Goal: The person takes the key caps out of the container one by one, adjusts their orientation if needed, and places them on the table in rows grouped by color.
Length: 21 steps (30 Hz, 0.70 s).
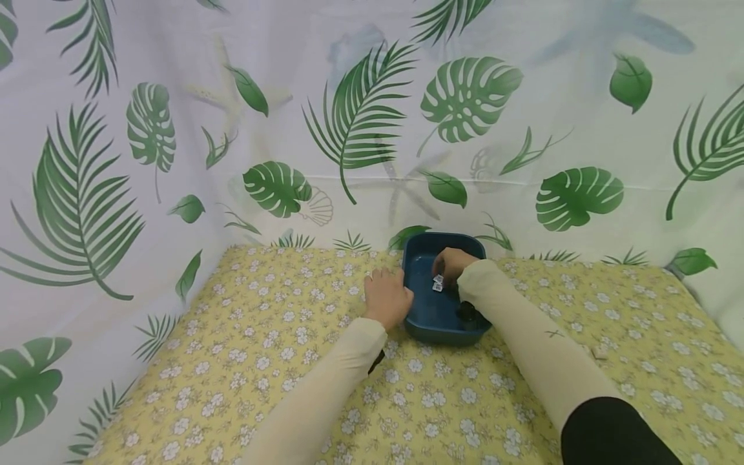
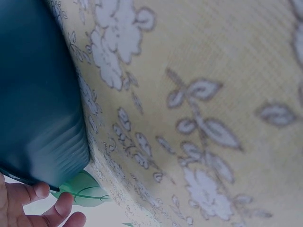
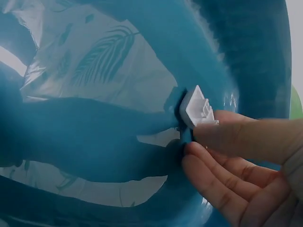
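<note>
A dark blue basin [image 1: 444, 336] stands near the back of the table. Inside it my right hand [image 1: 452, 265] pinches a small white plastic piece [image 3: 199, 109] between thumb and fingers, close over the bottom. That piece has a pointed outline with stepped ridges in the right wrist view; from the head view it is a small white patch. My left hand [image 1: 388, 297] rests at the basin's left side, its thumb side against the rim. Loosely bent fingers [image 2: 59, 208] show beside the rim corner in the left wrist view, and nothing shows between them.
A flowered yellow cloth [image 1: 279, 323] covers the table. A leaf-printed white curtain [image 1: 372, 213] hangs right behind the basin. One small pale block [image 1: 600, 352] lies on the cloth, right of my right forearm. The basin's glossy bottom mirrors the arm and curtain.
</note>
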Motion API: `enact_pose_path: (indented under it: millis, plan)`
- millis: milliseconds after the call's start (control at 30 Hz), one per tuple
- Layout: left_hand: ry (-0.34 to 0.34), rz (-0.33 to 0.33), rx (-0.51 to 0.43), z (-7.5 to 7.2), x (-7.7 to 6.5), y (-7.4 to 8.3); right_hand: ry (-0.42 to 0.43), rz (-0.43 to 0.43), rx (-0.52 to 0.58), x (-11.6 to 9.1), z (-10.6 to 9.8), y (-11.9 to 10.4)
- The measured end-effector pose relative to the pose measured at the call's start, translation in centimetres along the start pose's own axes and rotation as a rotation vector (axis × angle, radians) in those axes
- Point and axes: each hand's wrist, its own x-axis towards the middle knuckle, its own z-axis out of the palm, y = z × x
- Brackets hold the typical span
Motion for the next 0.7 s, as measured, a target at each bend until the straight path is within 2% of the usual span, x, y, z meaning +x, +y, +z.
enact_pose_path:
  millis: [300, 533, 700]
  plan:
    - [-0.01, 0.004, 0.001, 0.01, 0.19, -0.08, 0.015, 0.006, -0.026, 0.31, 0.42, -0.42]
    - [-0.011, 0.015, 0.005, 0.12, 0.16, -0.14, 0.07, -0.005, -0.024, 0.75, 0.82, -0.76]
    - [-0.02, 0.004, 0.018, 0.19, 0.14, -0.13, 0.104, -0.06, 0.018, 0.81, 0.42, -0.62]
